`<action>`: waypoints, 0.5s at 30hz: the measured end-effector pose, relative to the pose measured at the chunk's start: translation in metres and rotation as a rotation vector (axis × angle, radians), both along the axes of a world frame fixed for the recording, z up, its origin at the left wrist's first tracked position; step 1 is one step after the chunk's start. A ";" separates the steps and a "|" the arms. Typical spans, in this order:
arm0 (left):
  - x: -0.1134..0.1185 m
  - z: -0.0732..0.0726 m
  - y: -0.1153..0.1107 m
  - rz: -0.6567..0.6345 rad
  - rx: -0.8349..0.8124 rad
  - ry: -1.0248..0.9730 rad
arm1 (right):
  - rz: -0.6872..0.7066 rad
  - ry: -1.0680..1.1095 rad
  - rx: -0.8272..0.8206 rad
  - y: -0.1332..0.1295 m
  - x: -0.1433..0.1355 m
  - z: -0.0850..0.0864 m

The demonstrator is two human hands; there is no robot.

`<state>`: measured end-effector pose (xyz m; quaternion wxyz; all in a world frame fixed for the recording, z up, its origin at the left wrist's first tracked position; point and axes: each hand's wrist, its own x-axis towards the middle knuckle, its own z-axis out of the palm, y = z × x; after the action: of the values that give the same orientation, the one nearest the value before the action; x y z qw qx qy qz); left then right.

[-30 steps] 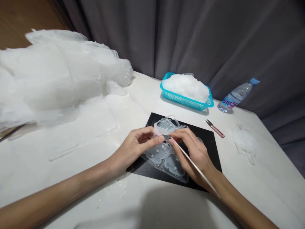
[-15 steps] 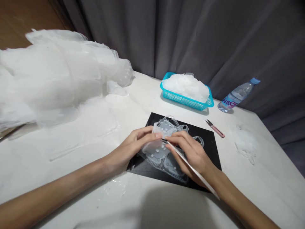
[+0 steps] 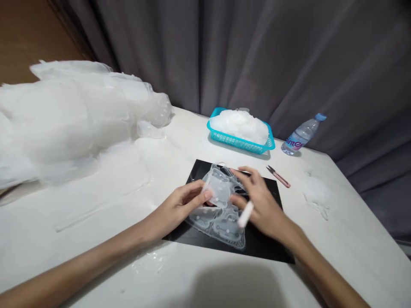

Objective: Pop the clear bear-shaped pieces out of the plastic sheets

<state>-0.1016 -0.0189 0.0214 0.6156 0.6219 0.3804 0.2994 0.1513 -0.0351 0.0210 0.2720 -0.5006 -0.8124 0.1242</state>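
Observation:
A translucent moulded plastic sheet (image 3: 229, 229) with rounded panels and small raised dots lies over a black mat (image 3: 263, 250). My left hand (image 3: 189, 199) pinches a frosted piece (image 3: 220, 188) of it at the left edge, thumb on top, and lifts it above the rest. Just to the right is my right hand (image 3: 258, 203), its fingers curved by the sheet's right side. A slim white tool (image 3: 245, 214) is held in that hand, its end sticking out below the fingers. It is blurred, and its tip is hidden.
A turquoise basket (image 3: 237, 145) heaped with white translucent pieces stands at the back. Beside it are a water bottle (image 3: 303, 134) and pink-handled thread snips (image 3: 278, 176). Clear scraps (image 3: 316, 194) lie at right. Large stacks of translucent sheets (image 3: 70, 124) fill the left.
My right hand has moved off the left fingertips, and the tool in it has swung from lying along the wrist to pointing down. The frosted piece now shows raised in my left hand.

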 end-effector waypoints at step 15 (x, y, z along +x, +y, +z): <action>-0.025 -0.011 0.018 0.314 0.304 0.318 | -0.114 0.504 -0.640 0.025 0.074 0.062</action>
<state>-0.1270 -0.0005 0.0108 0.3935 0.6798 0.5148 0.3436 0.2256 -0.0102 0.0829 0.2995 -0.5580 -0.6116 0.4742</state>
